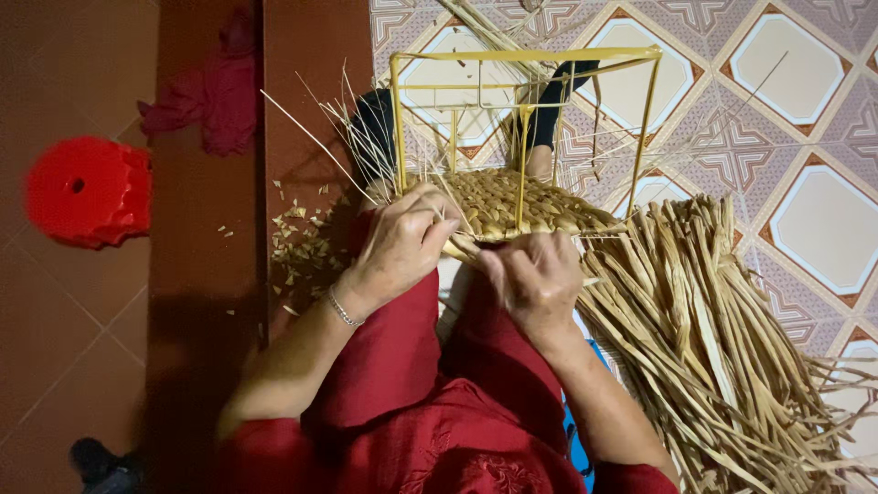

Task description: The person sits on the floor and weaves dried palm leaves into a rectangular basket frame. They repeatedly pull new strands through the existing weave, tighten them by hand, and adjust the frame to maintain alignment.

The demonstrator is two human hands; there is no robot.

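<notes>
straw-coloured weave lay across the bottom of a yellow wire frame propped on the person's lap, over red clothing. the left hand was closed on the near left edge of the woven panel, fingers curled over the strands, a thin bracelet at the wrist. the right hand sat just beside it, pinched shut on a strand at the panel's near rim — the two hands close together but not touching. a thick bundle of dried fibre fanned out on the patterned tile floor to the right, within easy reach; loose stalks bristled up past the frame's left post. a red plastic stool stood well apart on the left.

to do this pass well, it seemed best to keep the left hand pressing the finished rows flat while the right drew its strand snug against the wire — tight, even, no gaps.
</notes>
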